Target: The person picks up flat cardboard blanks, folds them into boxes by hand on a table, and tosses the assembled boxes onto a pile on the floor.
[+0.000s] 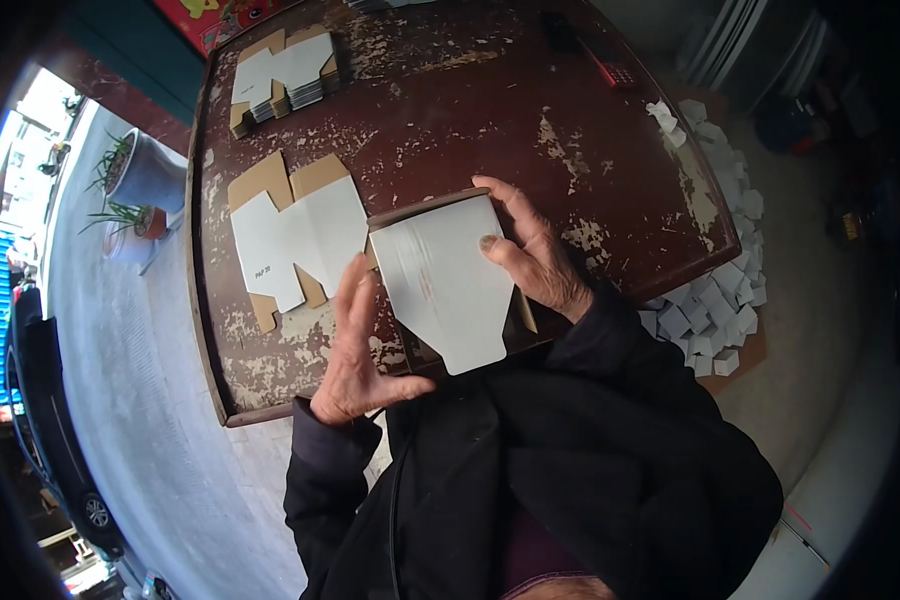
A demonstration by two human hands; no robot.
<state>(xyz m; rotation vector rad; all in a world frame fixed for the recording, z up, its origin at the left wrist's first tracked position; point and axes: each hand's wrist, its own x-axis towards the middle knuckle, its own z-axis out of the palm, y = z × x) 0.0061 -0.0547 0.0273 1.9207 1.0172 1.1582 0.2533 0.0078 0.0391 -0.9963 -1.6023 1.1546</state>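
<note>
A partly folded white cardboard box (pixel 440 265) with a brown edge lies in front of me at the near side of the table. My right hand (pixel 532 250) grips its right side, thumb on the white face and fingers at the far corner. To the left of the box is my left hand (pixel 350 355), its fingers stretched up and its thumb spread apart; it holds nothing. Beyond its fingertips lies a flat die-cut carton (pixel 305 232), white with brown flaps and small print. Whether those fingertips touch the carton or the box I cannot tell.
The worn dark red table (pixel 430 130) carries a stack of flat cartons (pixel 285 75) at the far left. A red calculator-like object (pixel 613 72) and crumpled white paper (pixel 665 122) are at the right. Many small white boxes (pixel 710 310) are heaped beyond the right edge. Potted plants (pixel 145 222) stand left.
</note>
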